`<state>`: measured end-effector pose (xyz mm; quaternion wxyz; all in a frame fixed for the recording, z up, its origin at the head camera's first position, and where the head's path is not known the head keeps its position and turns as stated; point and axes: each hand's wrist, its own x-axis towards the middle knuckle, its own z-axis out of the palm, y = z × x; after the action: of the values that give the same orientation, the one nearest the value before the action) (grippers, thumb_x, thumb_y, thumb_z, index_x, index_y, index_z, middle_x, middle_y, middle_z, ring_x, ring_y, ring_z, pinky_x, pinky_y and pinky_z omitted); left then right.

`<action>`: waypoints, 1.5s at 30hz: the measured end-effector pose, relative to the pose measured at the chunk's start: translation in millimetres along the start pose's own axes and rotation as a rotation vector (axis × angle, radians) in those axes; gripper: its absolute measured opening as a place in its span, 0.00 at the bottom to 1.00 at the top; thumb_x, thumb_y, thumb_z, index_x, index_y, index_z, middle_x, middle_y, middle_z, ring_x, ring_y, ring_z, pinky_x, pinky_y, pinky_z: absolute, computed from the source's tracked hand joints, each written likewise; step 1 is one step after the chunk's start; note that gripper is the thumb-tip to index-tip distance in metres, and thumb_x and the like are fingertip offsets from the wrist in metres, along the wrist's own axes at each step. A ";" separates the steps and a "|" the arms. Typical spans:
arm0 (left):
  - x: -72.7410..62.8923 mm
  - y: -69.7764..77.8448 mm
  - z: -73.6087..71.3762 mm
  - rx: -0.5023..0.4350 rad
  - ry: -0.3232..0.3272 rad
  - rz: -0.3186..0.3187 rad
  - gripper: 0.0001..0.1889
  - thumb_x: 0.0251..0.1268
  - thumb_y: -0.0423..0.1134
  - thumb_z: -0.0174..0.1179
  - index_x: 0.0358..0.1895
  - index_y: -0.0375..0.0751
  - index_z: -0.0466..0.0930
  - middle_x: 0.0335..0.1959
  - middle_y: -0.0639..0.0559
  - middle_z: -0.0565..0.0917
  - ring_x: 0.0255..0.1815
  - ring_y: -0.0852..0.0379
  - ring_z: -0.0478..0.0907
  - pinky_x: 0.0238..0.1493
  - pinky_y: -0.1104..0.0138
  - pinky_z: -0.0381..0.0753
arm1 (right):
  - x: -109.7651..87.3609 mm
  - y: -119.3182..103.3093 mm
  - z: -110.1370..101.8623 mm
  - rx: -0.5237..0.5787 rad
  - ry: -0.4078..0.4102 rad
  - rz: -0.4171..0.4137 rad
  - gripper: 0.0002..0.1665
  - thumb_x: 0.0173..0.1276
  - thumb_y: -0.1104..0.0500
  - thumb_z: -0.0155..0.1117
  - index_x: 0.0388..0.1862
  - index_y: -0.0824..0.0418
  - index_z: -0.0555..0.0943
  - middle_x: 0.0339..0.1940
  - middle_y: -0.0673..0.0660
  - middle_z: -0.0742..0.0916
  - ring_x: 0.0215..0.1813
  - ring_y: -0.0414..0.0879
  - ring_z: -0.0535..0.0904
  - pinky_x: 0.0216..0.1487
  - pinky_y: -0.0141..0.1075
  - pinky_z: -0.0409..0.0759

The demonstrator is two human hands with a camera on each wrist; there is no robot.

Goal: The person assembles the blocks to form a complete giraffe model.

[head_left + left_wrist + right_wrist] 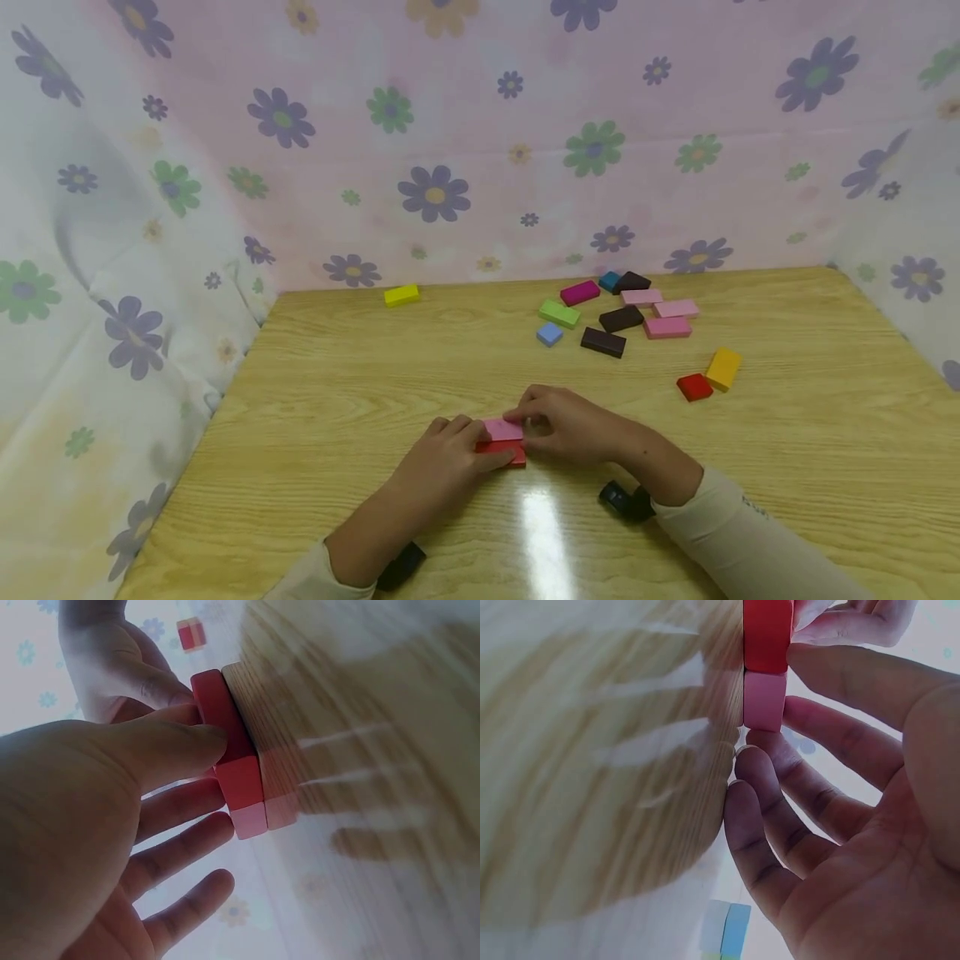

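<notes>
A pink block (pixel 504 430) and a red block (pixel 517 454) lie long side to long side on the table, the pink one farther from me. My left hand (pixel 438 467) pinches the pair at the left, its thumb on the red block (pixel 225 712) and fingers along the pink side. At the right end, my right hand (pixel 577 425) holds the two blocks between thumb and index finger. In the right wrist view its thumb touches the red block (pixel 767 637), and its fingers reach round the pink block (pixel 763 701).
Several loose blocks lie at the back right, among them a lime green block (pixel 559 314), a dark block (pixel 603 342) and a pink block (pixel 667 327). A small red block (pixel 694 387) touches an orange block (pixel 723 369). One yellow block (pixel 402 295) sits at the back left.
</notes>
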<state>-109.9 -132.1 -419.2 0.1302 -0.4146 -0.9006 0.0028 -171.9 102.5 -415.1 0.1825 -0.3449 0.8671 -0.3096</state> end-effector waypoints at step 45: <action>-1.5 9.6 -8.2 0.035 -0.059 0.049 0.23 0.61 0.35 0.69 0.56 0.68 0.82 0.43 0.55 0.82 0.45 0.57 0.79 0.43 0.64 0.78 | -31.8 64.5 -55.2 -0.341 0.398 0.315 0.18 0.64 0.63 0.71 0.53 0.67 0.84 0.51 0.65 0.88 0.53 0.61 0.83 0.54 0.55 0.80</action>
<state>-99.9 -127.8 -412.7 0.1107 -0.4341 -0.8934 0.0338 -210.4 184.6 -413.6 -0.0059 -0.1643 0.9681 -0.1890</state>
